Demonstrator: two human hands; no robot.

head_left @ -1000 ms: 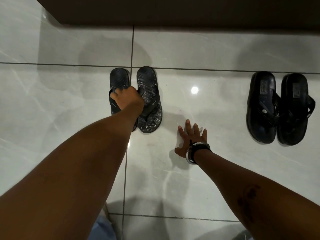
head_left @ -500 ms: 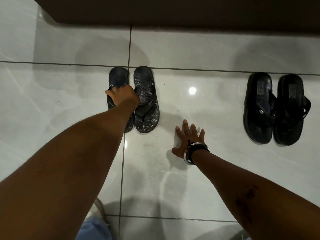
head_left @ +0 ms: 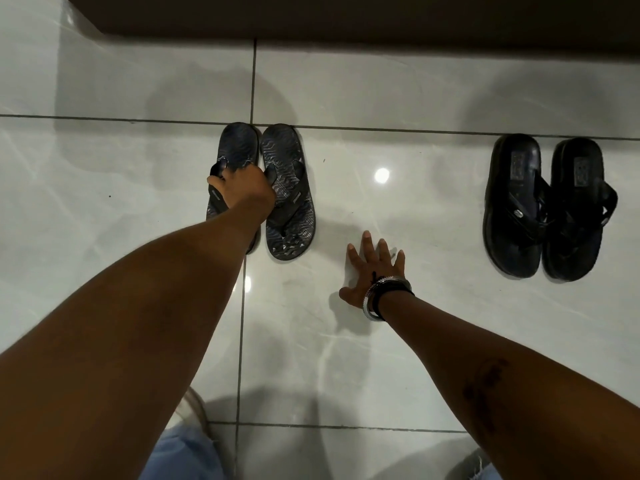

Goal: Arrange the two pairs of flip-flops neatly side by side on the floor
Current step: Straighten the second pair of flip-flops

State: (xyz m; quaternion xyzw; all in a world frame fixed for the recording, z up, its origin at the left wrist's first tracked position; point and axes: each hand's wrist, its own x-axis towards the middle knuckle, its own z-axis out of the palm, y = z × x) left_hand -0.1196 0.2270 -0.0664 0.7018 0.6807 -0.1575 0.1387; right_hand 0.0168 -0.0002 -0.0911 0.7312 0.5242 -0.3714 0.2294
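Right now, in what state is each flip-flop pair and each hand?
Patterned pair: flat on the floor, side by side, touching.
Black pair: flat on the floor, side by side, apart from the patterned pair.
Left hand: closed on the straps of the patterned pair.
Right hand: open, fingers spread, flat on the floor.
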